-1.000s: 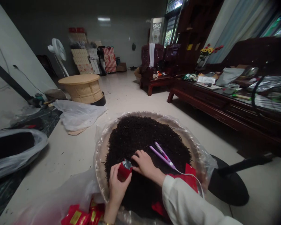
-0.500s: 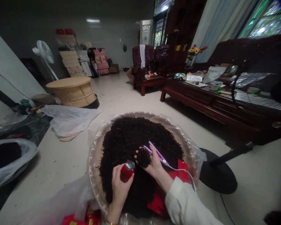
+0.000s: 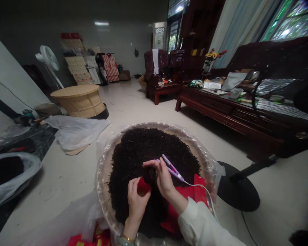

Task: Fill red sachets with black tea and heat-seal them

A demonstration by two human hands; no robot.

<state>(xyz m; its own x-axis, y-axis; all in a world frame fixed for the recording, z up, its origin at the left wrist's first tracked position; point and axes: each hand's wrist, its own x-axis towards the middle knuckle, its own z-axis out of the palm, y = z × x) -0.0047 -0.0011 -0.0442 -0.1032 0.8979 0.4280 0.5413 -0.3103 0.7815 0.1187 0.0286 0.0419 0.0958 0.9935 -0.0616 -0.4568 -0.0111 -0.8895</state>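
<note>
A round basket lined with clear plastic (image 3: 102, 186) holds a heap of dark, dried, tea-like leaves (image 3: 149, 143). My left hand (image 3: 138, 201) grips a small red foil pouch (image 3: 143, 187) above the heap. Cupped and tilted toward the pouch's mouth, my right hand (image 3: 164, 177) holds some leaves, partly hidden behind the fingers. A purple flat iron (image 3: 176, 171) with a white cord lies on the leaves just behind my right hand, its two arms spread. Flat red pouches (image 3: 179, 198) lie under my right forearm.
A black stand base (image 3: 240, 186) is right of the basket. Red packets (image 3: 89, 239) sit at lower left near plastic sheeting. A dark wood table (image 3: 215, 106) stands at right, a drum-shaped wicker basket (image 3: 79, 100) at left, and a lined bag of dark contents (image 3: 28, 164) at far left.
My right hand has turned from palm up to tipped over, toward the pouch. My left hand has moved slightly right with the pouch, bringing the two close together.
</note>
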